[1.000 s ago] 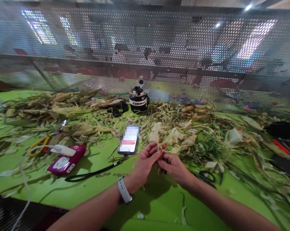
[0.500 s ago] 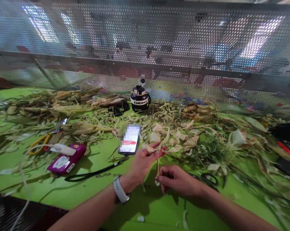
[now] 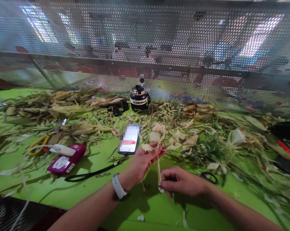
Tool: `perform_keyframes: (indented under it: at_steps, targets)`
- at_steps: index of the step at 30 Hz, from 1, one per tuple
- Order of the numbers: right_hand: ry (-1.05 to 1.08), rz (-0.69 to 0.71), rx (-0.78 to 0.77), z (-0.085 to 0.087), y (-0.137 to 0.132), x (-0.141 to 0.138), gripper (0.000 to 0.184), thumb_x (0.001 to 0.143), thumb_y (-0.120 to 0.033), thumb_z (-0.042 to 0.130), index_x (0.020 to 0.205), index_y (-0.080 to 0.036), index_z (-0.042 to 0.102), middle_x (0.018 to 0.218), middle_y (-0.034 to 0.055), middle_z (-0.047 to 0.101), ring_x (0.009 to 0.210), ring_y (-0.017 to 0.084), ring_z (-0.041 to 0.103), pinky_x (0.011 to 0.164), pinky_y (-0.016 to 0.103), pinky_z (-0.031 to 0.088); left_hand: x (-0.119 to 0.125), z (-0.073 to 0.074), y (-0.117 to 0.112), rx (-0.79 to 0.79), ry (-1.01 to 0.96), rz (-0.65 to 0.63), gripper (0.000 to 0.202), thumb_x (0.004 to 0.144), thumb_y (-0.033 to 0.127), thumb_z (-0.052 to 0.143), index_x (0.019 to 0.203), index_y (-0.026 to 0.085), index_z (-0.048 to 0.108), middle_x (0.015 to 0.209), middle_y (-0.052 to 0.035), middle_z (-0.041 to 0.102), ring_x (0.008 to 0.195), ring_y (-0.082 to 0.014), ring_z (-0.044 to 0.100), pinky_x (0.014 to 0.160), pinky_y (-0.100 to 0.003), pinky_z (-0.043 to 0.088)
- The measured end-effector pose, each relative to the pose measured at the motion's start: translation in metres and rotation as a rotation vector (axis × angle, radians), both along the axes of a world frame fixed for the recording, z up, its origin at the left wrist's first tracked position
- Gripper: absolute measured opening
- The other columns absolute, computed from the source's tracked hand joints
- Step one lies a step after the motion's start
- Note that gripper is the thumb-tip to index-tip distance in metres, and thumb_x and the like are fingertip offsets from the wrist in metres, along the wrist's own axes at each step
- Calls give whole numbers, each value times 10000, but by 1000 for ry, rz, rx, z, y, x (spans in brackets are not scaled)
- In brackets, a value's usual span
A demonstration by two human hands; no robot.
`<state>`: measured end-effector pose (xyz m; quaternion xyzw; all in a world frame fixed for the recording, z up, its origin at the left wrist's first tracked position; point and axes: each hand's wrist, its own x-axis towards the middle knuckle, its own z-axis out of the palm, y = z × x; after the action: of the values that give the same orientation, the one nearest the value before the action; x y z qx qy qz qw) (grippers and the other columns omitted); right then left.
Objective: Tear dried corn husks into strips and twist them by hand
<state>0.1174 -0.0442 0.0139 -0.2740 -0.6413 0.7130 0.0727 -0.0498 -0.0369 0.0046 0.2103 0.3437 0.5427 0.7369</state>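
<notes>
My left hand (image 3: 142, 162) pinches a pale dry corn husk (image 3: 151, 147) above the green table (image 3: 92, 189). A thin strip (image 3: 158, 170) hangs down from the husk. My right hand (image 3: 181, 183) is closed on the lower end of that strip, below and right of the left hand. A white watch sits on my left wrist (image 3: 117, 186). Just beyond my left hand lies a phone (image 3: 130, 138) with a lit screen, on a black lanyard.
Heaps of corn husks and leaves (image 3: 70, 110) cover the far half of the table. A black mug (image 3: 139, 100) stands by the perforated metal screen (image 3: 145, 48). A magenta power bank (image 3: 66, 162), yellow-handled scissors (image 3: 40, 142) and black scissors (image 3: 208, 177) lie nearby.
My hands were together on the husk; the right hand has pulled down and toward me, tearing a thin strip away while the left hand keeps hold of the husk.
</notes>
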Motion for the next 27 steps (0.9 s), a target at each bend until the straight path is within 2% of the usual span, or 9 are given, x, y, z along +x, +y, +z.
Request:
perform_keyframes:
  at_steps: [4, 7, 10, 13, 16, 20, 24, 27]
  targets:
    - [-16, 66, -4, 5, 1, 2, 208, 842, -329, 576, 757, -140, 595, 624, -40, 546, 528, 52, 493, 527, 176, 378, -1, -2, 3, 20, -18, -45, 222, 640, 148, 779, 847, 138, 698, 906, -37, 735, 863, -134, 681, 891, -219, 503]
    - [-14, 21, -22, 4, 0, 3, 209, 817, -342, 601, 773, -139, 622, 633, -28, 569, 531, 61, 507, 526, 185, 388, -3, -3, 3, 47, -30, -54, 200, 678, 148, 753, 871, 148, 700, 935, -35, 732, 893, -132, 675, 889, -213, 502]
    - [43, -247, 20, -1, 5, 3, 311, 804, -428, 584, 688, -141, 615, 569, -31, 544, 489, 70, 483, 491, 195, 372, -4, -3, 3, 23, -35, -101, 173, 743, 189, 705, 910, 145, 690, 970, -58, 726, 896, -158, 678, 837, -240, 529]
    - [49, -594, 54, -9, 14, 1, 532, 837, -572, 426, 525, -154, 530, 422, -49, 425, 371, 55, 349, 396, 192, 254, -3, -3, 2, 2, -1, -148, 161, 793, 227, 655, 924, 136, 677, 930, -80, 729, 859, -176, 684, 769, -262, 546]
    - [-35, -760, 4, -13, 21, -2, 601, 810, -645, 378, 467, -164, 490, 357, -51, 361, 331, 55, 294, 370, 204, 172, -2, -3, 0, 41, 72, -143, 201, 775, 222, 677, 955, 136, 656, 928, -76, 726, 868, -167, 674, 796, -261, 527]
    - [-48, -794, 73, -11, 21, -5, 501, 771, -555, 492, 454, -167, 494, 348, -55, 350, 344, 54, 281, 386, 216, 174, -2, -7, -2, 112, 224, -157, 376, 672, 213, 765, 1016, 152, 625, 865, -42, 724, 810, -151, 668, 816, -283, 511]
    - [8, -779, 220, -13, 17, -7, 458, 780, -550, 497, 513, -179, 483, 415, -52, 380, 388, 66, 317, 401, 219, 225, -5, -7, 1, 185, 357, -7, 421, 652, 269, 772, 1029, 150, 629, 927, -53, 711, 854, -163, 653, 847, -312, 495]
    - [44, -777, 317, -17, 13, -8, 473, 783, -589, 489, 538, -185, 461, 446, -52, 368, 408, 73, 329, 402, 220, 244, -8, -3, 4, 162, 408, 58, 449, 636, 281, 778, 1040, 144, 637, 891, -47, 709, 812, -152, 650, 843, -315, 492]
